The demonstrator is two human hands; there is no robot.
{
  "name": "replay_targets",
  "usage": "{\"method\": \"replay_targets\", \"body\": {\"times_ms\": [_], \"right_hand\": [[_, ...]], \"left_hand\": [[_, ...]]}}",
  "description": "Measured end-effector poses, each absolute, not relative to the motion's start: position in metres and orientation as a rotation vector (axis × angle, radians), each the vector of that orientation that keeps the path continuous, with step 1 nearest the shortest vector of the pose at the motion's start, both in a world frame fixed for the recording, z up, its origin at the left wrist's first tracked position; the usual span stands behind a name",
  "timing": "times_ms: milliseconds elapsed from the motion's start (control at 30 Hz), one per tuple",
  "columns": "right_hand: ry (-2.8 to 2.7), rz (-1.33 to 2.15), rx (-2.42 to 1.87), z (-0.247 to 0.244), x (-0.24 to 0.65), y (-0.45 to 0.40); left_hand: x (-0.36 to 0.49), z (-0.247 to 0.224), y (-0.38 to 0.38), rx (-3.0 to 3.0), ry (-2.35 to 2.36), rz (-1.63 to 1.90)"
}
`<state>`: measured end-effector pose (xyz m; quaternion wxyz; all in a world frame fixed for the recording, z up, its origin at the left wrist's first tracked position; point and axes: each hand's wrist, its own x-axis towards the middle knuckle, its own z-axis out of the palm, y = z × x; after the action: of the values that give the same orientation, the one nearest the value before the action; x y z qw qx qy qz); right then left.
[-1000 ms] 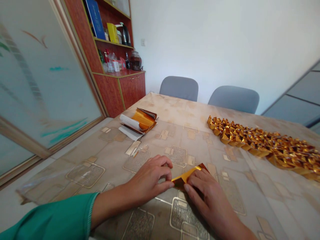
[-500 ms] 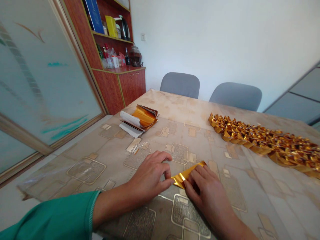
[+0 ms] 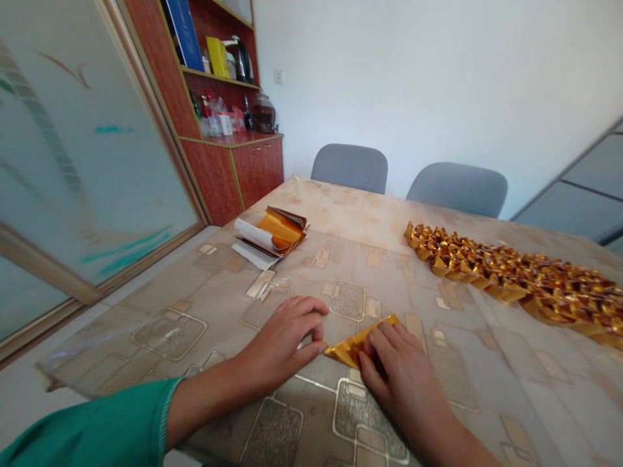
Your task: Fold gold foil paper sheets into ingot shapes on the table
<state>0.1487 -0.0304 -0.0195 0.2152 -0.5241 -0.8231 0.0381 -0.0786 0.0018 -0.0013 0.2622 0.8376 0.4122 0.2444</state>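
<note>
As your left hand [image 3: 287, 334] shifts, more foil [image 3: 343, 350] shows.
Lower centre: right hand [image 3: 402, 363] presses it, fingers bunched (left's pinch unclear).

On the near part of the table [image 3: 160, 370], the right hand [image 3: 406, 370] holds a folded gold sheet [image 3: 343, 350]; the left hand [image 3: 289, 334] curves just beside its left tip, thumb and fingers parted. Folded gold pieces [image 3: 501, 272] cluster at right, loose sheets [image 3: 283, 228] lie farther left, and grey chairs [image 3: 349, 168] stand at the far edge.
</note>
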Motion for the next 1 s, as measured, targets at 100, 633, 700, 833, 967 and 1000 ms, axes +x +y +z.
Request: {"method": "replay_targets", "body": {"times_ms": [100, 633, 700, 833, 967, 1000], "right_hand": [[-2.258, 0.144, -1.448, -0.018, 0.148, -0.031], [-2.177, 0.273, -1.452, -0.015, 0.144, -0.029], [-2.190, 0.251, -1.450, -0.016, 0.144, -0.029], [-2.208, 0.218, -1.462, -0.018, 0.143, -0.029], [-2.232, 0.186, -1.500, -0.019, 0.143, -0.029], [-2.239, 0.186, -1.506, -0.019, 0.143, -0.029]], "left_hand": [[-0.080, 0.001, -0.001, 2.265, 1.065, 0.682], [-0.069, -0.006, 0.000, 2.288, 1.171, 0.650], [-0.068, -0.006, -0.001, 2.285, 1.191, 0.658], [-0.067, -0.004, -0.002, 2.279, 1.228, 0.637], [-0.067, -0.005, -0.002, 2.286, 1.235, 0.634], [-0.067, -0.005, -0.002, 2.286, 1.235, 0.634]]}}
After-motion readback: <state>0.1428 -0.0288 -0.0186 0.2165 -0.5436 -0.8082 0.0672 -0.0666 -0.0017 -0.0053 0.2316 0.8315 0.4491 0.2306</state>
